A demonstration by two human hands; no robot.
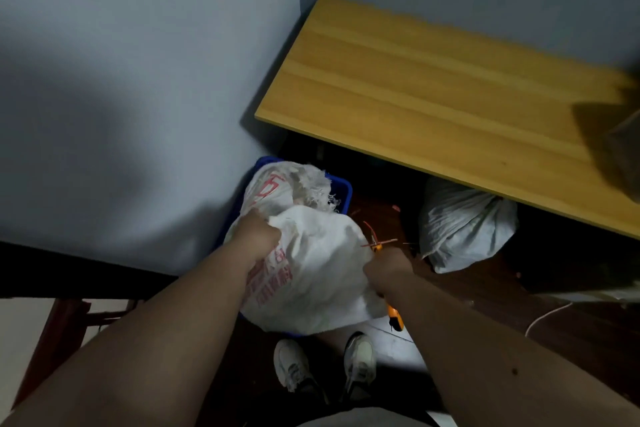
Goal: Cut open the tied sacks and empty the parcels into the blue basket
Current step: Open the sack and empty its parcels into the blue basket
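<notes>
White woven sack [311, 267] resting on blue basket [341, 189] against the wall. Left hand [258, 236] clenching sack cloth; right hand [389, 265] gripping orange cutter [394, 317] and the sack's edge. Best tipped mouth-down over the basket, blade kept away from fingers.

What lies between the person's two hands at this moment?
In the head view, the white sack printed in red bulges between the left hand and right hand. Both grip its cloth over the blue basket; the right also holds an orange cutter.
</notes>
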